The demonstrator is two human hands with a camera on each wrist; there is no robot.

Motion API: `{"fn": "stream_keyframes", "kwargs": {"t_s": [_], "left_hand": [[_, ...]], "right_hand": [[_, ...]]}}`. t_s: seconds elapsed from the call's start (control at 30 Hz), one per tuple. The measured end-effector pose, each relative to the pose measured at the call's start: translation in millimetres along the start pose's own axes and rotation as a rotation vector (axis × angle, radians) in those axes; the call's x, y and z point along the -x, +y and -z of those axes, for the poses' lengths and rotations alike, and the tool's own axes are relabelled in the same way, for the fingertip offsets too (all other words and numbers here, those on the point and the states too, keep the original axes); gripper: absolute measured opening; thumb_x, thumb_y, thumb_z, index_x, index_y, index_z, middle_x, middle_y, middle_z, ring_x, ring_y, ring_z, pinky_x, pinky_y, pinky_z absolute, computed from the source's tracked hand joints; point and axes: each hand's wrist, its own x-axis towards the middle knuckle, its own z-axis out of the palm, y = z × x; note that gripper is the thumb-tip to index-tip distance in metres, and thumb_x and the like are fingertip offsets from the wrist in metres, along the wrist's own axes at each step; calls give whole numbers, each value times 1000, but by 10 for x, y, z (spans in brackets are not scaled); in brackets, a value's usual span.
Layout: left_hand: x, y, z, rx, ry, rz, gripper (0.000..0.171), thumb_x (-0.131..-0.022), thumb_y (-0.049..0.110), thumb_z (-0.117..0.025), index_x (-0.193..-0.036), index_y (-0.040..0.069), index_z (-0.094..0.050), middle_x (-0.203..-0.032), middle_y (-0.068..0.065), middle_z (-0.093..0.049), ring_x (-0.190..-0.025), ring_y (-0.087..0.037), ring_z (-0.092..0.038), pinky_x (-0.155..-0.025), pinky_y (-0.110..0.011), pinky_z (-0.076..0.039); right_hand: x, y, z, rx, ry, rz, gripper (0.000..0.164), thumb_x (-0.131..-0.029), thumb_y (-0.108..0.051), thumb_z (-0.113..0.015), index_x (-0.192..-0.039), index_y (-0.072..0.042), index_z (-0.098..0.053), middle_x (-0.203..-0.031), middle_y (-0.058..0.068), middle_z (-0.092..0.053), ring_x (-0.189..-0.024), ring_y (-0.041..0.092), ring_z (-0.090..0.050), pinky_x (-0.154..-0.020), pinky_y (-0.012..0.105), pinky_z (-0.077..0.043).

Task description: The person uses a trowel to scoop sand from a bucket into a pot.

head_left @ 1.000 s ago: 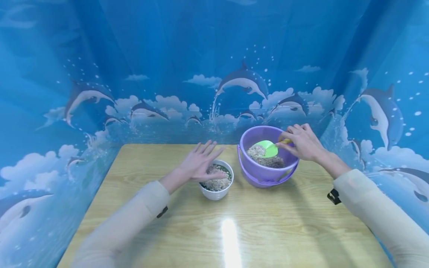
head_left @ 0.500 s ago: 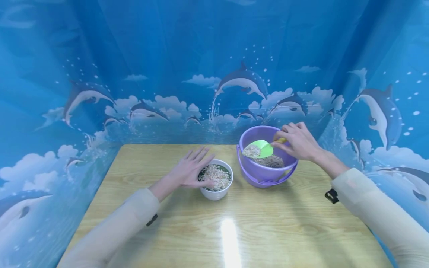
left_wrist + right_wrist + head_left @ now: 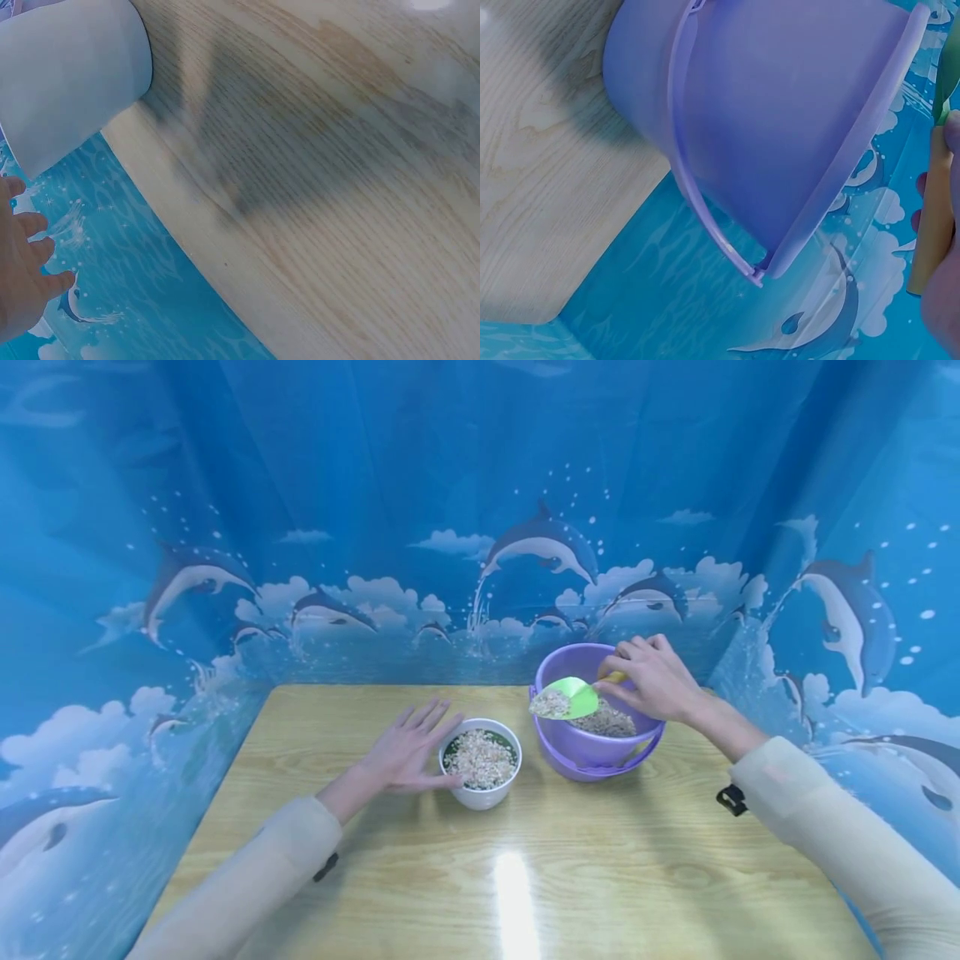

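My right hand (image 3: 651, 677) grips the wooden handle (image 3: 931, 217) of a small green shovel (image 3: 576, 697). Pale grainy bits fill the shovel's front, which overlaps the left rim of a purple bucket (image 3: 592, 750) in the head view. More of the grainy stuff (image 3: 609, 720) lies inside the bucket. To the left stands a white pot (image 3: 483, 797) with a layer of pale bits (image 3: 482, 760) on top and dark green showing round the edge. With fingers spread, my left hand (image 3: 408, 752) is at the pot's left side, its thumb tip right at the rim.
Both vessels stand on a wood-grain table (image 3: 420, 885) near its far edge. A blue curtain (image 3: 420, 460) printed with dolphins surrounds the table at the back and sides. The bucket's handle (image 3: 705, 210) hangs down along its outside.
My right hand has moved left with the loaded shovel, from over the bucket's inside to its left rim. My left hand has drawn back left from above the pot to its side.
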Motion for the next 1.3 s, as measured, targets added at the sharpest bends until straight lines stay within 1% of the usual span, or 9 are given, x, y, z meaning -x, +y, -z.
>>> {"fn": "stream_keyframes", "kwargs": {"t_s": [0.17, 0.37, 0.67, 0.87, 0.97, 1.07, 1.3], "left_hand": [[33, -3, -29, -10, -8, 6, 111, -89, 81, -56, -170, 15, -21, -176, -21, -15, -164, -42, -18, -132, -64, -20], [60, 6, -65, -6, -4, 5, 110, -89, 79, -58, -170, 14, -21, -175, -22, -15, -164, -43, -19, -131, -65, -22], [52, -1, -131, 7, 4, 11, 107, -91, 78, -57, -170, 15, -21, -176, -21, -16, -164, -42, -20, -132, -64, -22], [61, -2, -120, 16, 6, 19, 106, -91, 77, -58, -169, 16, -23, -176, -21, -17, -164, -42, -19, -132, -64, -21], [65, 2, -117, 17, 4, 22, 106, -91, 78, -57, -170, 17, -22, -176, -21, -16, -164, -42, -19, -132, -64, -21], [66, 1, -123, 13, 0, 23, 105, -92, 79, -55, -170, 18, -21, -176, -20, -15, -165, -42, -18, -132, -64, -20], [68, 1, -122, 6, 2, 22, 105, -92, 81, -52, -170, 19, -20, -176, -20, -14, -165, -41, -17, -132, -64, -20]], "right_hand": [[-46, -39, -28, -13, 0, 16, 17, -92, -37, -80, -100, -23, -76, -89, 0, -67, -86, 23, -56, -89, 49, -42], [-108, -96, -77, -37, 6, 42, 18, -92, -37, -79, -100, -21, -77, -91, 1, -69, -86, 22, -56, -88, 49, -42], [-215, -220, -165, -46, 14, 82, 19, -90, -39, -82, -98, -22, -76, -82, -3, -59, -80, 19, -49, -83, 42, -39], [-284, -329, -196, -50, -29, 74, 21, -92, -41, -79, -100, -22, -76, -85, -3, -62, -84, 19, -53, -86, 43, -41], [-311, -373, -219, -46, -32, 74, 23, -93, -43, -78, -101, -22, -77, -87, -2, -65, -87, 20, -57, -88, 44, -44], [-332, -407, -240, -43, -33, 79, 23, -94, -45, -77, -101, -23, -77, -89, -2, -66, -89, 21, -58, -89, 45, -44], [-351, -459, -279, -19, -41, 84, 24, -94, -47, -75, -102, -25, -76, -91, -3, -67, -90, 20, -57, -88, 43, -43]]}}
